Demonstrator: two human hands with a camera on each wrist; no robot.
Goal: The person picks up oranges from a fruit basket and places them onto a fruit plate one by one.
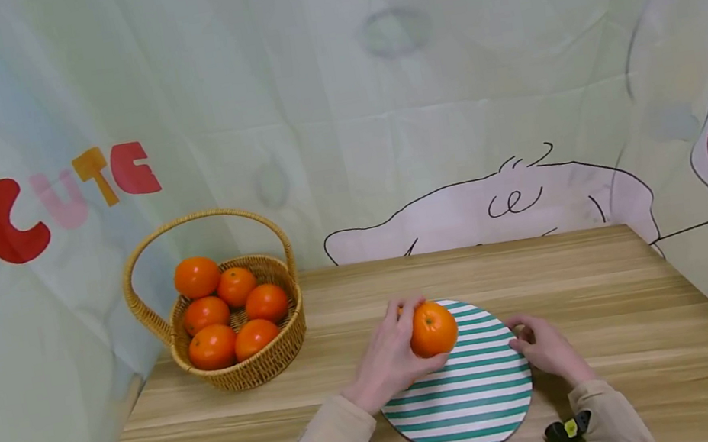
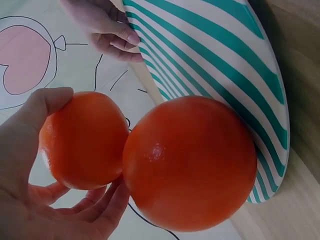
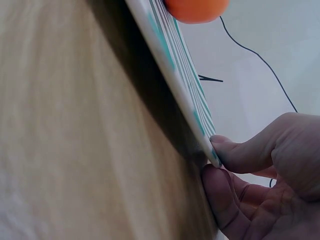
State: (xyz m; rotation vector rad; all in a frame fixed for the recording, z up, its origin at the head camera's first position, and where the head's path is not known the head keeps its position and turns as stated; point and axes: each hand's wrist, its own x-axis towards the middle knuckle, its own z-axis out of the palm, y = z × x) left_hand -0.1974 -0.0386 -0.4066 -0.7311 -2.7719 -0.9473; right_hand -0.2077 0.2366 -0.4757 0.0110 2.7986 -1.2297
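Observation:
My left hand [image 1: 392, 354] holds an orange [image 1: 433, 328] over the far left part of a round board [image 1: 469, 419] with green and white stripes. In the left wrist view, the thumb and fingers curl round this held orange [image 2: 85, 142]. A second orange [image 2: 190, 165] sits right beside it at the board's edge, nearer that camera; in the head view the left hand mostly hides it. My right hand [image 1: 548, 349] pinches the board's right rim. The right wrist view shows its thumb [image 3: 240, 155] on top and a curled finger [image 3: 220, 192] beneath.
A wicker basket [image 1: 260, 371] with a tall arched handle stands at the back left of the wooden table [image 1: 585, 277], with several oranges [image 1: 212, 347] inside. Printed curtains [image 1: 335, 100] hang behind and beside the table. A small black device [image 1: 562, 437] is at the right wrist.

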